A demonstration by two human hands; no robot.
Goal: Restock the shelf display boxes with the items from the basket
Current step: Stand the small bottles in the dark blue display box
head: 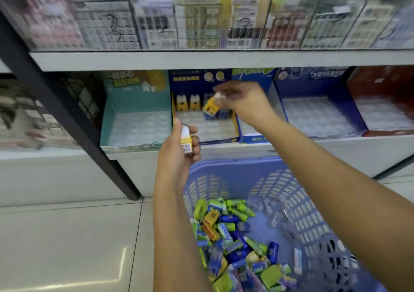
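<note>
Both busy | left hand [179, 157] grips yellow pack [186, 142] | right hand [243, 103] pinches second pack [211, 109] — seemingly over display box [224, 139]

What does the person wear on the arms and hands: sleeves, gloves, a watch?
Nothing that shows. Both forearms are bare to the frame edge, with no sleeve. The left hand and the right hand have no gloves, and no watch, bracelet or ring is visible; the right hand is partly blurred.
</note>
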